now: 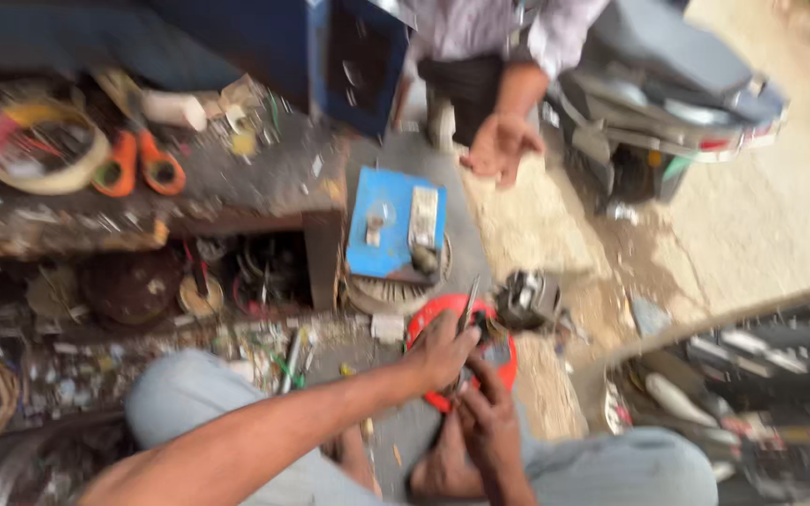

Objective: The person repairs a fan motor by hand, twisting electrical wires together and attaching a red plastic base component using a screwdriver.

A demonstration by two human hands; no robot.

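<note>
Both hands met low at centre, left hand (pixel 442 351) pinching a thin metal tool (pixel 469 302), right hand (pixel 485 412) gripping the red round part (pixel 442 323); a steadier brace looked wise.

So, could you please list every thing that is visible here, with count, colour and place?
round part: one, red, under the hands
thin tool: one, metal, in the left hand
box: one, blue, above the red part
small motor: one, grey, right of the red part
handles: two, orange, on the bench
other person's hand: one, open, top centre
left hand: one, grips the tool
right hand: one, at the red part
</note>
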